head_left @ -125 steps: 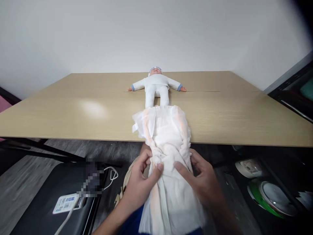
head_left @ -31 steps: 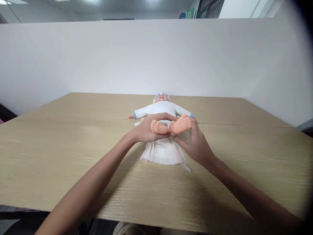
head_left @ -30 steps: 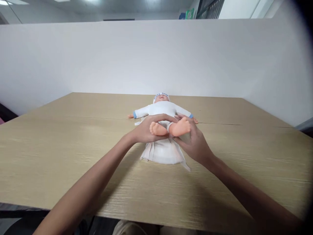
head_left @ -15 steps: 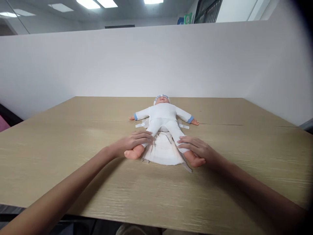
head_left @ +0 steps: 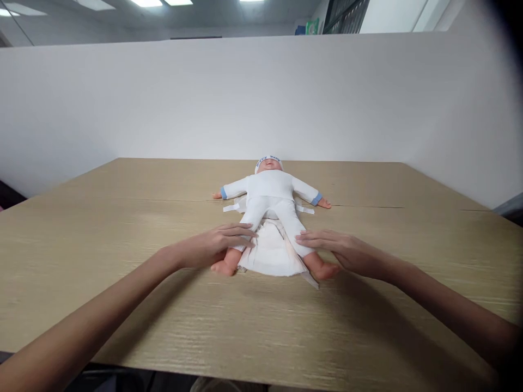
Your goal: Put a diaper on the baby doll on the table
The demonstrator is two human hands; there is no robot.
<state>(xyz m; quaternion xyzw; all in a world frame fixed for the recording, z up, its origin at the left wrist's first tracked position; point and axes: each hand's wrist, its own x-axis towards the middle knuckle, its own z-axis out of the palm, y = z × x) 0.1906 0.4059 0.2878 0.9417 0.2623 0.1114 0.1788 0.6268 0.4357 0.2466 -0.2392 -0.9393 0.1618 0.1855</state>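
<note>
A baby doll (head_left: 269, 184) in a white suit with blue cuffs and a white cap lies on its back, arms spread and legs apart, feet toward me. Under its hips lies an unfolded white diaper (head_left: 273, 253); its front panel spreads between the legs and its tabs stick out at both sides of the waist. My left hand (head_left: 216, 245) rests with outstretched fingers over the doll's lower leg on the left. Across from it, my right hand (head_left: 337, 247) lays its fingers, also outstretched, on the other lower leg.
The doll lies on a light wooden table (head_left: 163, 305) with a thin seam running across it. A white partition (head_left: 261, 98) rises behind the table's far edge and along its right side. Dark objects show below the near edge.
The doll's foot on the left has turned, its toes now lower and nearer me. Both hands have shifted slightly on the legs. The view has tilted down a little.
</note>
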